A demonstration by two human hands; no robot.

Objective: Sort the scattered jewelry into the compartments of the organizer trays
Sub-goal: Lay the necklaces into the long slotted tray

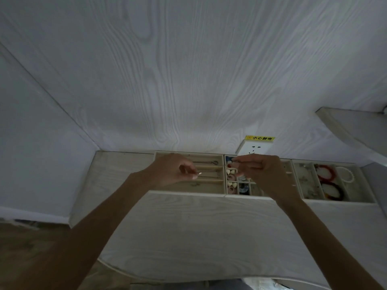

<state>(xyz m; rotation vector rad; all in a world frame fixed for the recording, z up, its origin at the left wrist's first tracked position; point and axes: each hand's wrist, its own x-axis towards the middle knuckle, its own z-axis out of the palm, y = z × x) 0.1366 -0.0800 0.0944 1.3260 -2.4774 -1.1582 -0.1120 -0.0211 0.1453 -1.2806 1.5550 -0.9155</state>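
Three beige organizer trays stand in a row against the wall. The left tray (222,186) has long slots holding thin chains. The middle tray (225,181) has small squares with white heart beads and blue and pink pieces. The right tray (297,181) holds red, dark and white bracelets (326,174). My left hand (173,169) hovers over the left tray, fingertips pinching the end of a thin chain (211,175). My right hand (261,170) is over the middle tray, fingers curled and pinching a small thin piece; what it is I cannot tell.
A white wood-grain wall rises right behind the trays, with a power socket (254,148) under a yellow warning label. A pale wooden tabletop (199,233) lies in front. A shelf edge (351,130) juts out at the upper right.
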